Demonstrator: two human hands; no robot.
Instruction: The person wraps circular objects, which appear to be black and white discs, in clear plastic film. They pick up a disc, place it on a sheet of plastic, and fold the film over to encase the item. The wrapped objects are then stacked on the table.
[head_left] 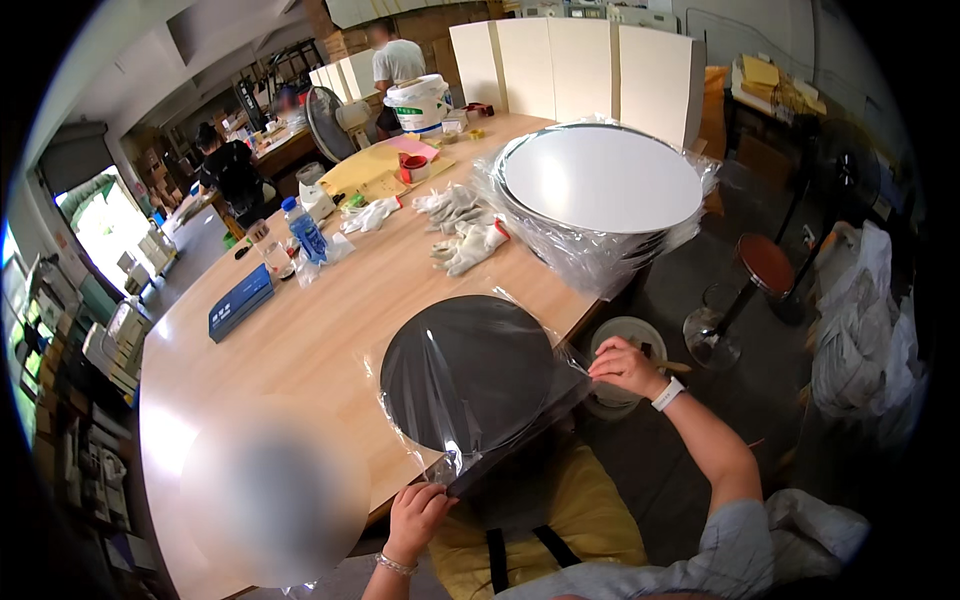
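Observation:
A flat, dark round disc [468, 375] lies near the table's front edge inside a clear plastic bag [455, 462]. My left hand [420, 512] closes its fingers on the bag's near left corner. Farther right, my right hand [626, 366] pinches the bag's other corner, just past the table edge. The near side of the plastic is stretched between my two hands and overhangs the edge. Both hands stay off the disc itself.
A stack of large round panels [603, 178] in loose plastic stands at the far right. White gloves [468, 247], a blue box [241, 303], a water bottle [305, 230] and a bucket [417, 104] sit on the wooden table [330, 365]. A stool [766, 263] stands right. Other people work behind.

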